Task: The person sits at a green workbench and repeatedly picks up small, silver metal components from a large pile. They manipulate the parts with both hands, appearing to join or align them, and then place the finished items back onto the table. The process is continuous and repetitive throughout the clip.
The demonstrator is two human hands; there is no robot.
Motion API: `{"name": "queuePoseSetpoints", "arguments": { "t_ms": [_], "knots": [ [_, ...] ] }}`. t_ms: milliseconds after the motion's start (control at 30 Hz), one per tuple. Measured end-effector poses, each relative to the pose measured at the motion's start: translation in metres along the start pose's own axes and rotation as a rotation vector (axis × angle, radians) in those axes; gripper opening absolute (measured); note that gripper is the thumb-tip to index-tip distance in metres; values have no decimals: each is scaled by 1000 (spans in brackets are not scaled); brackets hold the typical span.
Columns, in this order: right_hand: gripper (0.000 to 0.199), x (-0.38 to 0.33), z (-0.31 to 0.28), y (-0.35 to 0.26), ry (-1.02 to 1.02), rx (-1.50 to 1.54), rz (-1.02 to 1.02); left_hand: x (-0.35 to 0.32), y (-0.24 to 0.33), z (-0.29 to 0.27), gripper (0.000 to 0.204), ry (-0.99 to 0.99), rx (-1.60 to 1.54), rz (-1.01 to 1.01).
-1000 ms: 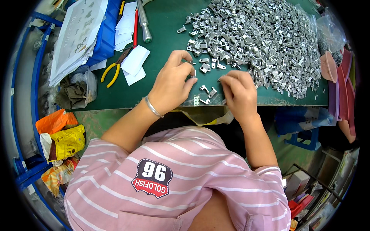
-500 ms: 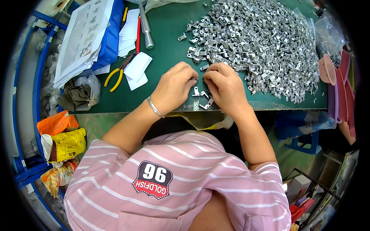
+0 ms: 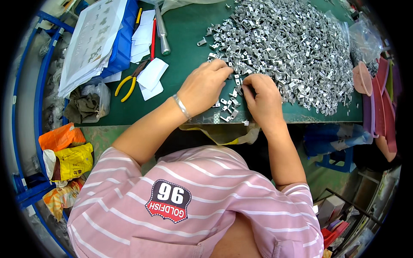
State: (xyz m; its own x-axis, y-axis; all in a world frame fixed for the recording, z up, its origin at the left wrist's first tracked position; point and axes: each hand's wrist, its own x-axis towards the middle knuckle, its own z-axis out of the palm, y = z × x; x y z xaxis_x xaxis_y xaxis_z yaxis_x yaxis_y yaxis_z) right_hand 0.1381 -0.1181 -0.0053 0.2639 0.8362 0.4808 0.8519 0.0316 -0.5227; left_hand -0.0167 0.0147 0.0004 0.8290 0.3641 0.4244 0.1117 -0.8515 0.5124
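Note:
Small bent silver metal brackets with holes lie heaped in a large pile (image 3: 297,56) on the green table (image 3: 185,34). My left hand (image 3: 207,86) reaches to the near left edge of that pile, its fingers curled together and pointing down at the brackets there. Whatever its fingertips hold is hidden. Right of it, my right hand (image 3: 263,96) hovers low by the pile's near edge, thumb and fingers bent inward. I cannot make out what is between them. Several loose brackets (image 3: 232,103) lie between my hands, near the table's front edge.
Yellow-handled pliers (image 3: 127,88), white paper slips (image 3: 152,73) and a red rod-like tool (image 3: 153,38) lie at the left. Beyond them stands a blue bin (image 3: 120,56) with paper sheets. A clear tub (image 3: 101,103) holds a dark cloth. Pink trays (image 3: 380,103) stand at the right edge.
My left hand has moved away from me and right, to the pile's edge. My right hand has shifted slightly right and nearer. More loose brackets show between my hands.

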Motion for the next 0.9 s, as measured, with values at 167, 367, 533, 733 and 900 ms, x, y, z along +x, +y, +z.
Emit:
{"name": "queuePoseSetpoints", "arguments": {
  "t_ms": [167, 367, 533, 733, 900],
  "knots": [
    [19, -2, -4, 1, -50, 23, 20, -5, 0, 2, 16, -21, -60, -9],
    [19, -9, -11, 1, -10, -57, -125, -21, 6, -17, 20, -203, -235, 60],
    [17, -14, -14, 4, -132, 222, -35, -34, 17, -37, 43, -274, -246, -145],
    [20, -6, 1, -7, -145, 270, -62, -42, 26, -22, 58, -125, -157, -149],
    [14, -4, 6, -6, -44, 199, 22, -100, 38, 9, 29, -361, -154, 317]
  ]
}}
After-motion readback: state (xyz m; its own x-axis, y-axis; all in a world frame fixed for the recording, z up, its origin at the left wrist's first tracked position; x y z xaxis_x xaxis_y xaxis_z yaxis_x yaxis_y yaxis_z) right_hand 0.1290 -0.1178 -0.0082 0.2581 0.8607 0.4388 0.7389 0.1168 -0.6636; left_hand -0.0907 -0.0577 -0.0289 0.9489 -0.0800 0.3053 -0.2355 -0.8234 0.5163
